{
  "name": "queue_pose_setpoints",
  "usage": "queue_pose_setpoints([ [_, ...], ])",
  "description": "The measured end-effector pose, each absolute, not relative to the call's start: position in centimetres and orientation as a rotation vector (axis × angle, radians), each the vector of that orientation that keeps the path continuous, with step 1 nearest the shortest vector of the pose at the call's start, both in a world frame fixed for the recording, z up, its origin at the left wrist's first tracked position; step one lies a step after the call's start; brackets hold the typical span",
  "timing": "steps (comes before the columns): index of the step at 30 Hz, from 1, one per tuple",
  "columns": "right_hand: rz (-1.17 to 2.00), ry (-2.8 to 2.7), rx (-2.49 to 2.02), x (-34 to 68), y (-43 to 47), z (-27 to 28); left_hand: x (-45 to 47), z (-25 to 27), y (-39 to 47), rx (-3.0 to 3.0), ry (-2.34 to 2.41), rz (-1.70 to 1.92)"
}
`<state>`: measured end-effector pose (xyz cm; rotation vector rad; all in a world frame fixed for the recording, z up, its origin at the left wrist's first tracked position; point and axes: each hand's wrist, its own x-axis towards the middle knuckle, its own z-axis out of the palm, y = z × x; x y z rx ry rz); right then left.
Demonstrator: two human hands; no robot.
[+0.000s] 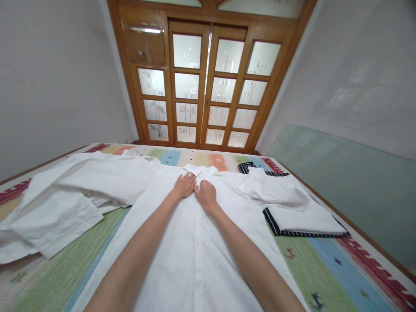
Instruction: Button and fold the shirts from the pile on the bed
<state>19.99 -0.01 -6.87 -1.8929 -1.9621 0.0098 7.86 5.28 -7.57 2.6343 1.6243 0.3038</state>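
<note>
A white long-sleeved shirt [175, 260] lies spread out, front side up, with its collar [202, 170] at the far end and its button placket running towards me. Just below the collar, my left hand [185, 185] rests on the fabric left of the placket, fingers stretched out and fairly flat. Close beside it, my right hand [206, 193] has its fingers curled and pinched on the placket edge. The small detail between the two hands is hidden by the fingers. One sleeve [107, 173] stretches out to the left, rumpled.
Under the shirt is a colourful patterned cover [312, 260] with stripes and small figures. At right, the other sleeve [286, 195] lies bunched over a black-and-white striped cloth [274, 223]. A pale green panel [341, 182] borders the right side. Wooden glazed doors [204, 82] stand beyond.
</note>
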Motion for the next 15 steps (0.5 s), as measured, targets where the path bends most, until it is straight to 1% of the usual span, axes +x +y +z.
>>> queue_pose_setpoints([
  [5,-0.108,-1.893,-1.816,20.4,0.4,-7.5,9.8,-6.4,5.5,2.421,1.72,0.421],
  [12,-0.15,-1.914,-1.686,20.9,0.8,-8.1,11.6,-6.3,6.6,2.099,1.909,0.741],
  [15,-0.14,-1.944,-1.678,20.9,0.7,-7.9,11.6,-6.6,7.1,2.074,1.925,0.815],
])
